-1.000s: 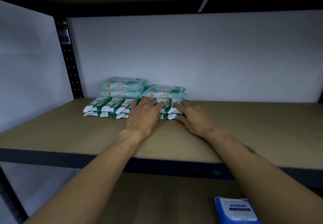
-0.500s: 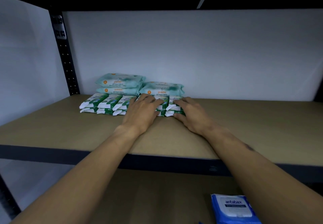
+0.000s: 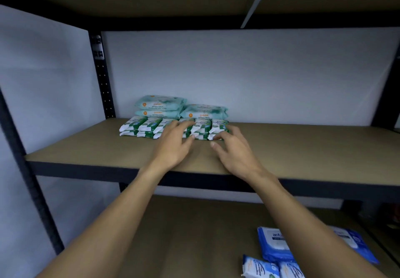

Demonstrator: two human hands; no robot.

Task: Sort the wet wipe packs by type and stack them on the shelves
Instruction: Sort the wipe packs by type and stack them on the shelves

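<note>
Toward the back left of the upper shelf (image 3: 86,147): green packs (image 3: 149,126) side by side in a row, two layers deep, short ends facing the front edge. Just behind them, against the white wall (image 3: 238,71): teal packs (image 3: 160,106), two stacked on the left and a lower pile beside them on the right.

Above the middle of the green row, palm down: the left hand (image 3: 173,145), fingers fairly straight and slightly spread, tips over the top layer, thumb near the front ends of the packs. Nothing gripped; actual contact hard to tell through the blur.

At the right end of the same row, also palm down: the right hand (image 3: 236,150), fingers spread and loosely bent, fingertips at the front edge of the last packs, thumb apart over bare board. Nothing held.

Both forearms stretched out over the front rail of the upper shelf.

On the lower shelf (image 3: 184,234), far right and partly hidden under the right forearm: blue packs (image 3: 275,247) lying flat, with small blue-white packs (image 3: 259,267) just in front, cut off by the bottom edge of the view.

At the back left corner: a black perforated post (image 3: 101,76).
</note>
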